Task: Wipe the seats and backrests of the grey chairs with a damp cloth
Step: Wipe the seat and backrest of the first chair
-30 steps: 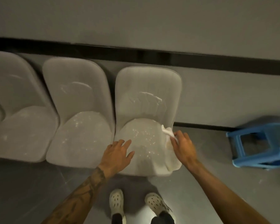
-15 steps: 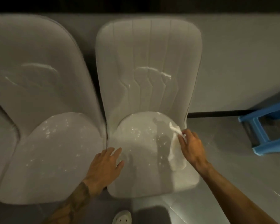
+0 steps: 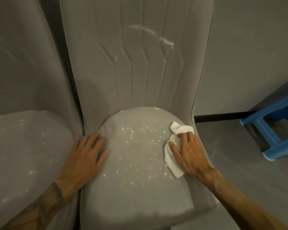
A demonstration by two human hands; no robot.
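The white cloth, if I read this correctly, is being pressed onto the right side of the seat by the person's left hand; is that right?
Not quite: the head view shows the right hand pressing the white cloth onto the right side of the seat. The left hand lies bare on the seat's left edge.

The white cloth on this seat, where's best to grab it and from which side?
Pinch the white cloth at its bunched end beyond the fingertips of the right hand, coming from above on the backrest side: that end sits crumpled and free, the rest is pinned flat.
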